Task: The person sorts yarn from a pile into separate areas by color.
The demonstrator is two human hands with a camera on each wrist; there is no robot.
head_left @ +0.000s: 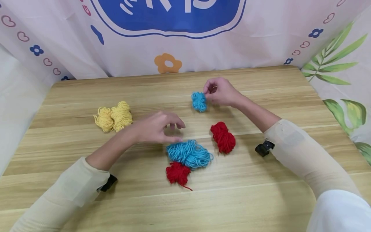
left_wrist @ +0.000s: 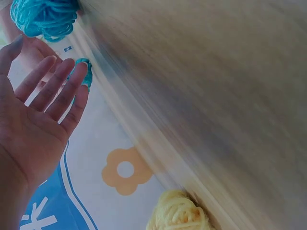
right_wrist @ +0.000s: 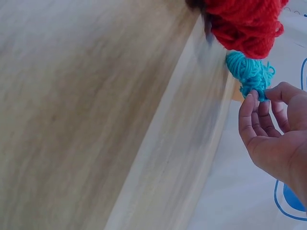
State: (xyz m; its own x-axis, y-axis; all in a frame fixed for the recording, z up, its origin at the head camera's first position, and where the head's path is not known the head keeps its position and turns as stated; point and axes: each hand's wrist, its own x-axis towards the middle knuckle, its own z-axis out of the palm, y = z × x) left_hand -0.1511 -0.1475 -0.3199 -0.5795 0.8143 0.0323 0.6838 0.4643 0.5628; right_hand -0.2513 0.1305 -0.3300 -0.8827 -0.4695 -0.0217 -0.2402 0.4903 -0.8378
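My right hand pinches the right edge of a small blue yarn bundle towards the back of the table; in the right wrist view its fingertips meet at the blue yarn. My left hand is held over the middle with fingers apart and nothing in them, its thumb beside the top of a larger blue yarn skein. The left wrist view shows that palm with the fingers spread. A small red yarn bundle lies against the larger blue skein, one loose end trailing.
Right of the middle lies another red yarn skein. Two yellow yarn bundles sit side by side at the left, close to my left forearm. A printed cloth hangs behind the wooden table's back edge.
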